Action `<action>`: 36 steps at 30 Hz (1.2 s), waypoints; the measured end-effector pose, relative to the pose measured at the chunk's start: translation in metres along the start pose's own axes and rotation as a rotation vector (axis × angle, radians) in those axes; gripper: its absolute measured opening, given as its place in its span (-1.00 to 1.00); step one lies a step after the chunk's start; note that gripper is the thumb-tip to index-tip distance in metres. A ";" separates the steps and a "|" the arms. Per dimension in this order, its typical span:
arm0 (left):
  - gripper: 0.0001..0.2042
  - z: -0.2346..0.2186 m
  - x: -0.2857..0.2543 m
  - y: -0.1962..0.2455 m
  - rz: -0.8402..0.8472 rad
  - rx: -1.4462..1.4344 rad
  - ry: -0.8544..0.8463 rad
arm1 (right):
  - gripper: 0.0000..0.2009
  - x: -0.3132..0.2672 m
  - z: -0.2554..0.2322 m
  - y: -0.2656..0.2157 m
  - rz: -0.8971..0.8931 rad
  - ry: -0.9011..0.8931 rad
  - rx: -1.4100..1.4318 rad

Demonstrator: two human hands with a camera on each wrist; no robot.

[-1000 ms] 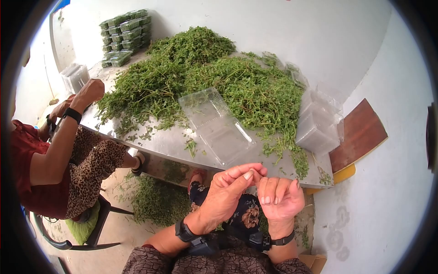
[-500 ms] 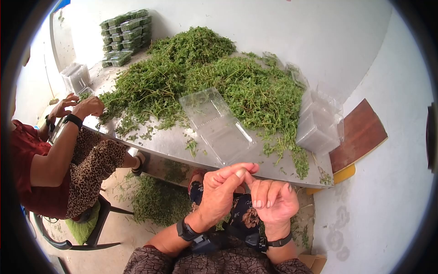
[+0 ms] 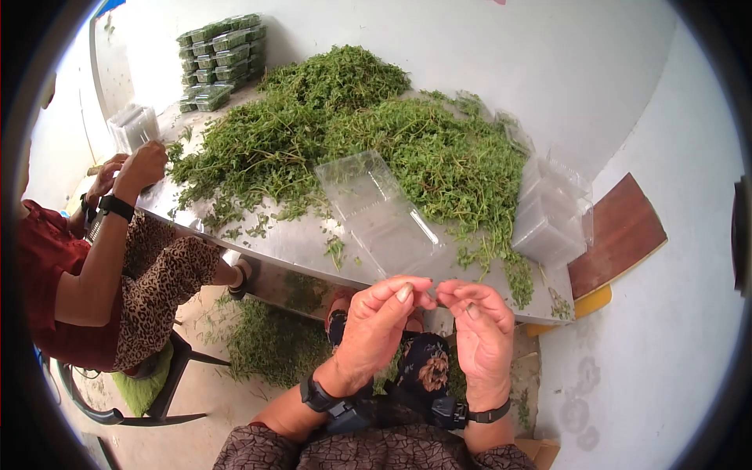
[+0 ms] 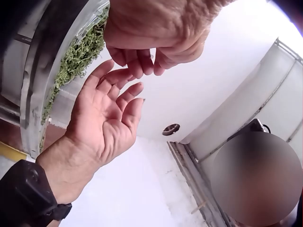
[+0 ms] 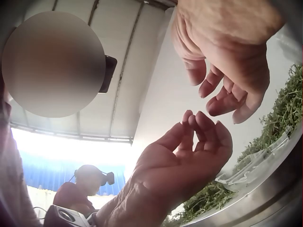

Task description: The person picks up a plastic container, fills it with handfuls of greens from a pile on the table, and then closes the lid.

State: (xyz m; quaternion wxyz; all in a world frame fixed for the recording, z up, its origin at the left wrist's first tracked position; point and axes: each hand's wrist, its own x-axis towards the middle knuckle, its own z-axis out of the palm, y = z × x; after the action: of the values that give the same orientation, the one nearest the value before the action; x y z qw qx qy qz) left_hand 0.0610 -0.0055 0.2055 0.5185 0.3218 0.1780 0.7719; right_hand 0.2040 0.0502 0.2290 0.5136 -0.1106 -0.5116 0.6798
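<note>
My left hand [image 3: 370, 325] has its fingers curled and its thumb tip against the fingertips, with nothing visible between them. Just to its right, my right hand [image 3: 482, 325] holds its fingers loosely bent, palm turned inward. A small gap separates the two sets of fingertips in the right wrist view. Both hands are raised in front of the table edge. Beyond them an open clear plastic clamshell box [image 3: 356, 184] lies flat on the metal table [image 3: 301, 249]. Behind it spreads a large heap of leafy green stems [image 3: 423, 149].
Nested clear boxes [image 3: 548, 215] stand at the table's right end, beside a brown board [image 3: 619, 227]. Filled boxes [image 3: 223, 59] are stacked at the back left. Another person [image 3: 86, 290] sits at the left, hands at the table. More greens [image 3: 274, 341] lie on the floor.
The hands were touching at the fingertips and have come apart. My right hand's fingers have turned from folded down to pointing inward. The other person's hands have moved at the left end.
</note>
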 end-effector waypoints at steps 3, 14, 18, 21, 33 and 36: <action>-0.74 0.008 -0.002 -0.001 -0.022 0.006 -0.071 | -0.74 0.002 0.008 -0.002 -0.019 -0.050 -0.031; -0.73 0.006 -0.011 -0.014 0.004 0.047 -0.150 | -0.74 0.000 0.012 -0.004 0.124 -0.063 0.066; -0.73 0.006 -0.011 -0.013 0.023 0.072 -0.174 | -0.75 0.000 0.008 -0.002 0.134 -0.082 0.098; -0.73 0.006 -0.012 -0.013 0.045 0.117 -0.185 | -0.75 0.000 0.007 -0.003 0.178 -0.067 0.088; -0.74 0.007 -0.013 -0.008 0.067 0.424 -0.145 | -0.77 0.004 0.002 -0.003 0.217 -0.116 0.175; -0.74 0.014 -0.012 -0.002 0.083 0.473 -0.149 | -0.77 0.004 0.001 -0.003 0.234 -0.106 0.200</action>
State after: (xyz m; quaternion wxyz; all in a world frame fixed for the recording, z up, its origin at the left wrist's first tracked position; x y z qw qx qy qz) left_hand 0.0752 -0.0170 0.2107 0.4084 0.4971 0.3015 0.7037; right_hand 0.2035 0.0526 0.2335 0.4115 -0.0816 -0.4512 0.7876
